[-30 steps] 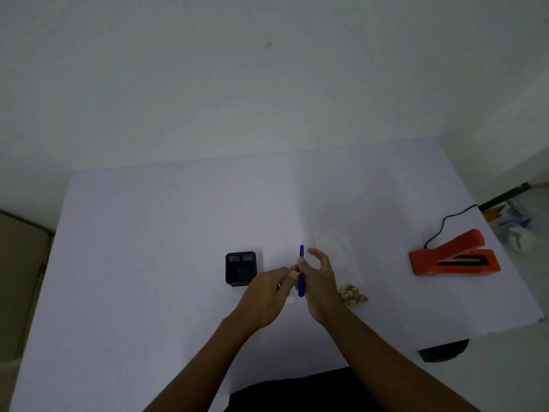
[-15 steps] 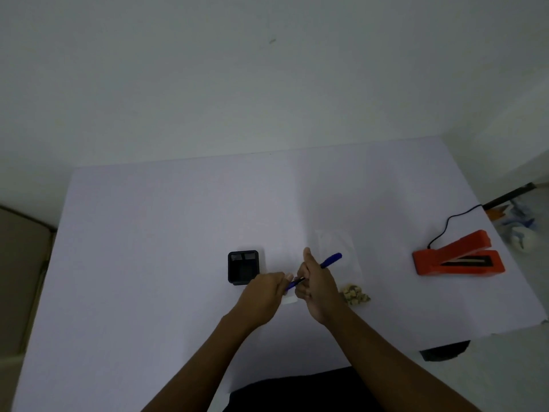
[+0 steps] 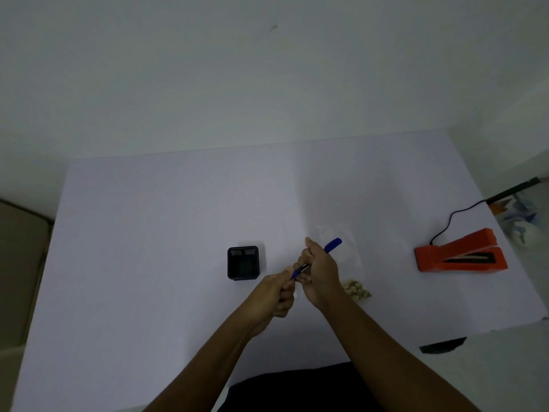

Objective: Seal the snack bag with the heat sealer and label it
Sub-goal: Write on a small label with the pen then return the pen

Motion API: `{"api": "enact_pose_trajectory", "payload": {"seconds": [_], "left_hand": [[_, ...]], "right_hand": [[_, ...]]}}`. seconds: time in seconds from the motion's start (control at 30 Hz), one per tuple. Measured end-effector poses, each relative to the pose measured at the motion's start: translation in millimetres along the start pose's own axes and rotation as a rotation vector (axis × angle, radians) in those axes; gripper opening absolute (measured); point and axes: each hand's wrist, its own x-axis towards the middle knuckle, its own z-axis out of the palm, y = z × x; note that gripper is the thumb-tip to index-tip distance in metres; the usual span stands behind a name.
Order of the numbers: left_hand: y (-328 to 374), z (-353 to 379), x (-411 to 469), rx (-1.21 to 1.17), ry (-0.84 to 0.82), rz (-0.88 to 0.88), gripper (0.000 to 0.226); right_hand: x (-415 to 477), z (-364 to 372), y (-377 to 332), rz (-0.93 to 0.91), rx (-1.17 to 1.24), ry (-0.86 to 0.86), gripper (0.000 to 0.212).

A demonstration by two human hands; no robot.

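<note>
A blue pen (image 3: 332, 244) lies slanted across my right hand (image 3: 319, 273), which is shut on its barrel, the far end pointing up and right. My left hand (image 3: 274, 294) is shut on the pen's near end, fingers curled; a small white piece shows under it. A clear snack bag (image 3: 346, 248) lies flat on the white table (image 3: 148, 233) just beyond my right hand, with tan snacks (image 3: 356, 289) at its near end. The orange heat sealer (image 3: 460, 255) stands with its jaw raised at the table's right side, apart from both hands.
A black square pen holder (image 3: 243, 263) sits left of my hands. The sealer's black cord (image 3: 454, 215) runs off the table's right edge. Clutter lies on the floor beyond that edge. A beige surface lies past the left edge.
The pen has tipped from upright to slanted toward the right. My left hand has closed onto its near end and both hands hold it over the same spot.
</note>
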Motion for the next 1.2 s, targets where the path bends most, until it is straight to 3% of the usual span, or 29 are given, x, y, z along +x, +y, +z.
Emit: {"api": "enact_pose_trajectory", "payload": {"seconds": [0.1, 0.23, 0.3, 0.43, 0.53, 0.73, 0.9, 1.2], "left_hand": [[4.0, 1.3, 0.8, -0.209, -0.04, -0.091, 0.046], [7.8, -10.0, -8.8, -0.488, -0.074, -0.174, 0.042], [7.8, -26.4, -21.5, -0.3, -0.017, -0.153, 0.043], [-20.5, -64.3, -16.2, 0.284, 0.313, -0.006, 0.035], [-55.6, -88.5, 12.2, 0.503, 0.492, 0.047, 0.022], [-105.1, -108.8, 48.4, 0.87, 0.665, 0.094, 0.026], [-117.1, -115.6, 56.9, 1.004, 0.649, 0.095, 0.021], [-124.7, -117.9, 53.2, 0.941, 0.655, 0.135, 0.007]], "right_hand": [[1.5, 3.2, -1.6, -0.003, 0.018, 0.047, 0.05], [23.5, -21.2, -33.9, -0.06, 0.165, 0.291, 0.037], [33.6, -45.4, -59.7, -0.108, 0.153, 0.346, 0.038], [39.7, -61.3, -77.0, -0.152, -0.011, 0.222, 0.054], [37.5, -45.7, -55.8, -0.139, -0.09, 0.19, 0.055], [27.5, -21.8, 11.0, -0.057, -0.309, 0.155, 0.054], [21.1, -24.0, 40.2, -0.009, -0.429, 0.094, 0.056], [22.2, -37.9, 49.2, -0.001, -0.484, 0.1, 0.056]]}}
